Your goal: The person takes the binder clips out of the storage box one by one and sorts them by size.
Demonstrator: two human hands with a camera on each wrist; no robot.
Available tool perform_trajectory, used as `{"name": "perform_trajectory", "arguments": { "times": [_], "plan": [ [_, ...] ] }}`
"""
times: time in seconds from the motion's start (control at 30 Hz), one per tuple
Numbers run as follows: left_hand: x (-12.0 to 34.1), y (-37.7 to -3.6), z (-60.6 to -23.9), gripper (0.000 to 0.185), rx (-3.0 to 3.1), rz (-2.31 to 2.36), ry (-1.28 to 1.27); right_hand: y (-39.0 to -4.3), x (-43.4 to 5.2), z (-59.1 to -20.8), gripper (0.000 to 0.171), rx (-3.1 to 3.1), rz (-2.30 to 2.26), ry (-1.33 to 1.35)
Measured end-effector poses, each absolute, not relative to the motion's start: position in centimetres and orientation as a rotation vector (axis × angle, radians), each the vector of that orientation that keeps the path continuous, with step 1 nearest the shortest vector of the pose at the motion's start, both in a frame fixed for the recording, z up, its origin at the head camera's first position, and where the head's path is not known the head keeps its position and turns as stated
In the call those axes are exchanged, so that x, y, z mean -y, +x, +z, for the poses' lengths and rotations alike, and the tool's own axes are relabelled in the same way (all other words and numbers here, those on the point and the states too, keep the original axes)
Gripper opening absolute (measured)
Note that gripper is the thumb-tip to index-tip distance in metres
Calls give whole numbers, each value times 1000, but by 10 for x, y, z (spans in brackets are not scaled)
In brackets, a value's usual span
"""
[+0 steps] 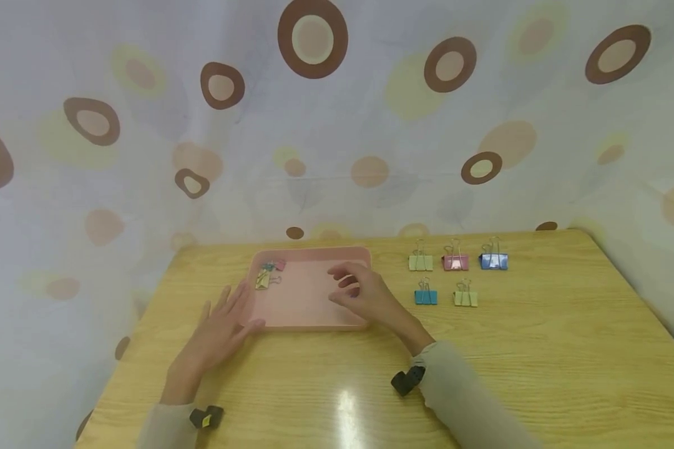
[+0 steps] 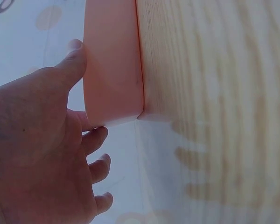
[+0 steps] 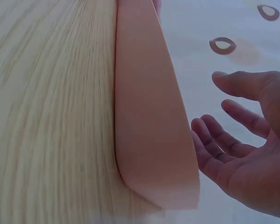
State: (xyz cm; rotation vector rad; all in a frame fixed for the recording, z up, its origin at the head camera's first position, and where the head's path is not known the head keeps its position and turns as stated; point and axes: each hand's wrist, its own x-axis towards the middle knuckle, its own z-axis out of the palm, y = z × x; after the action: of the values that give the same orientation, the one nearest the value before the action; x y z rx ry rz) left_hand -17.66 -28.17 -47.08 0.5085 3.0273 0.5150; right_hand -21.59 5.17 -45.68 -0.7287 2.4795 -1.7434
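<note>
A shallow pink tray (image 1: 309,318) lies on the table. My left hand (image 1: 219,330) touches its left end, fingers extended; in the left wrist view the thumb of that hand (image 2: 37,140) rests at the rim. Over the tray's right part hovers my right hand (image 1: 365,296), its fingers loosely bent and the thumb apart from them. The right wrist view shows a gap between thumb and fingers of this hand (image 3: 252,135), with nothing in it. Inside the tray's back left corner sit a yellow binder clip (image 1: 263,280), a teal one (image 1: 267,266) and a pink one (image 1: 279,265). A small dark blue bit shows beneath the right hand.
Right of the tray stand more binder clips in two rows: pale yellow (image 1: 420,262), pink (image 1: 455,262) and shiny blue (image 1: 493,261) behind, bright blue (image 1: 425,297) and another pale yellow clip (image 1: 465,299) in front. A patterned cloth (image 1: 337,206) hangs behind the wooden table (image 1: 539,349).
</note>
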Motion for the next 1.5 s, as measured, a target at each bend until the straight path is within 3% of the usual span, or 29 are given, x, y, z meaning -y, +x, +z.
{"name": "perform_trajectory", "arguments": {
  "times": [0.67,1.07,1.5],
  "plan": [
    [287,-174,-473,79,-3051,479,522,-246,47,-464,54,-2402,-1665,-749],
    [282,-180,-473,77,-3072,537,599,-276,72,-479,51,-2452,-1540,-728],
    [284,-181,-475,76,-3055,490,562,-285,95,-482,40,-2575,-1393,-643]
  ]
}}
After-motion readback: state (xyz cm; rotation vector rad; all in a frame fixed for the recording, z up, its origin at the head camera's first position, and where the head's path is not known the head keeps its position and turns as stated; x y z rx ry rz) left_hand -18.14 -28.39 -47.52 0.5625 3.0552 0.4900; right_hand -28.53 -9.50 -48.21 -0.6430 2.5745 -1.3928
